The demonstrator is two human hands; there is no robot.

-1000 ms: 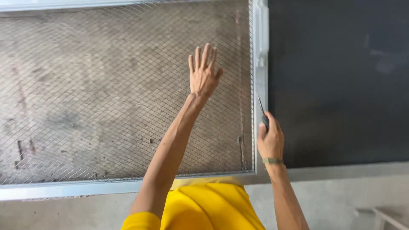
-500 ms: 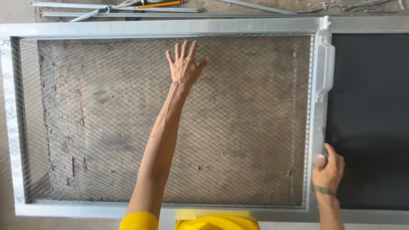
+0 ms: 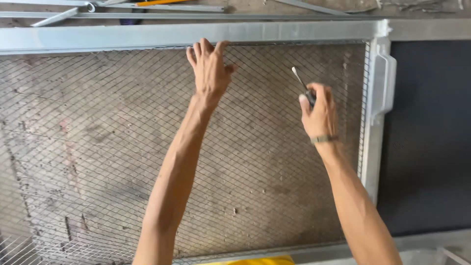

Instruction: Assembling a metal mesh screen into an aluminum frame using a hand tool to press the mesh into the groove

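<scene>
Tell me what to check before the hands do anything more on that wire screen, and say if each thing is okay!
1. Left hand steadying the wire mesh: ok, it lies on the mesh just below the top rail.
2. Right hand gripping the tool: ok, fingers wrap the handle and the thin shaft sticks up.
3. Tool tip away from the left hand: ok, a clear gap shows between them.
4. Tool tip touching the mesh: cannot tell from this view.
5. Mesh fastened along the top rail: cannot tell, the edge is too fine to see.
6. White handle on the right frame post in the way: ok, it sits right of both hands.
</scene>
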